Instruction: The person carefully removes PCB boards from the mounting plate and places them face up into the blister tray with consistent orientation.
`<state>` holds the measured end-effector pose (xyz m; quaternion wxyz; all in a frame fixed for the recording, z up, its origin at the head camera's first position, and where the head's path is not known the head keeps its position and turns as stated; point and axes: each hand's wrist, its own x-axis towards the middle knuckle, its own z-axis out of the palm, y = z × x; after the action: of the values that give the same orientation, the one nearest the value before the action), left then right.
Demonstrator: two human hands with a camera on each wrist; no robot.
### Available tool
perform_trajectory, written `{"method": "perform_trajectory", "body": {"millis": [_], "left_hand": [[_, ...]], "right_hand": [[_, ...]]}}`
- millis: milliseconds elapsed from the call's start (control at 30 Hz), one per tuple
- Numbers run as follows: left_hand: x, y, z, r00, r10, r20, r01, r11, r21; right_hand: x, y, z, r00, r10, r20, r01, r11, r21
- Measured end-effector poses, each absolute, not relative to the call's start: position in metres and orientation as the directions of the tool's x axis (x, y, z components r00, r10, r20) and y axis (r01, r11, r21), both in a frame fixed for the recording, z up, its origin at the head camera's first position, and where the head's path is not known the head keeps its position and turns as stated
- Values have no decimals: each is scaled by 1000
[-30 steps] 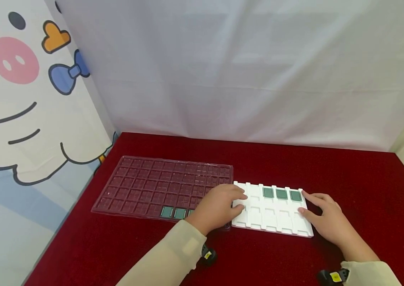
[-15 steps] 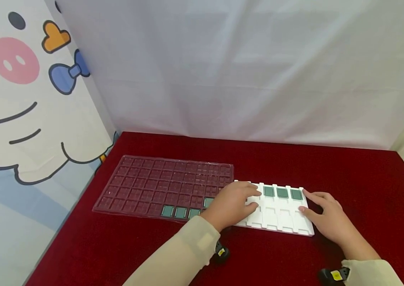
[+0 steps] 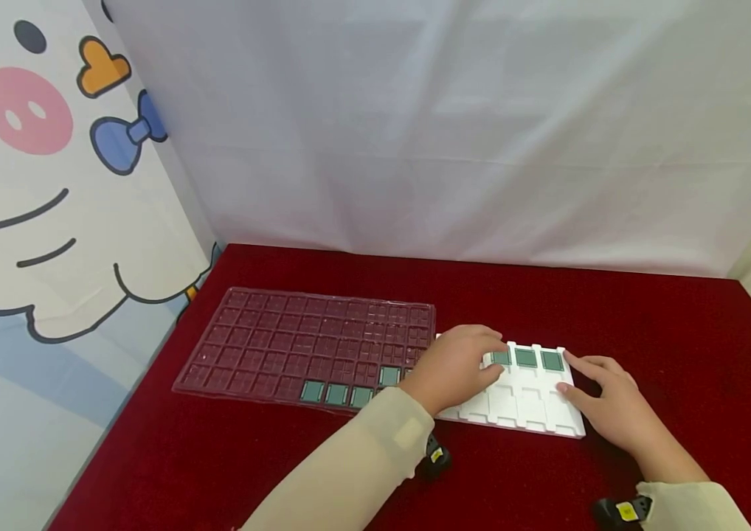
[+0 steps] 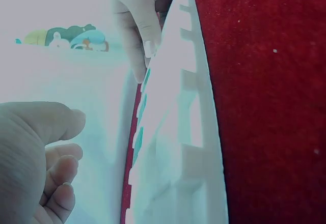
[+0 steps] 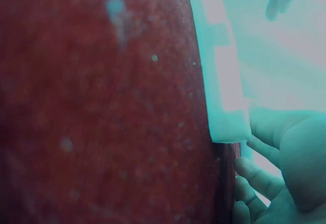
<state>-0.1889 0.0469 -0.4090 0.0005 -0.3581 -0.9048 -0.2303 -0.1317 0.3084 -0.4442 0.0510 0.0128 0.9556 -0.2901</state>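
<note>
A white foam tray (image 3: 521, 417) lies on the red cloth and holds three green tiles (image 3: 526, 358) in its far row. My left hand (image 3: 485, 361) hovers over the tray's left part with its fingertips at the leftmost tile, partly covering it. In the left wrist view this hand (image 4: 74, 140) has loosely curled fingers with nothing between them and the thumb, next to the tray (image 4: 188, 132). My right hand (image 3: 575, 377) rests with spread fingers on the tray's right edge (image 5: 224, 81).
A clear plastic grid tray (image 3: 282, 335) lies left of the white tray, with several green tiles (image 3: 336, 394) along its near edge. White cloth walls and a cartoon panel close in the back and left. Red cloth (image 3: 668, 332) stretches to the right.
My left hand has moved right, from the seam between the trays onto the white tray, uncovering two more green tiles in the clear tray. The right hand has stayed put.
</note>
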Motion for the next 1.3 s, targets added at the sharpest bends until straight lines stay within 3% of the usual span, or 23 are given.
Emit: {"method": "perform_trajectory", "body": {"millis": [733,1300], "left_hand": [[-203,63,-410,-748,637,188,650,644,403],[-212,73,-426,-788,604,119,586,678,445]], "right_hand": [[-133,309,-444,-993,-3,-120,64,830,-555],[-133,309,-446,-994,-7,-108,55,832,-553]]}}
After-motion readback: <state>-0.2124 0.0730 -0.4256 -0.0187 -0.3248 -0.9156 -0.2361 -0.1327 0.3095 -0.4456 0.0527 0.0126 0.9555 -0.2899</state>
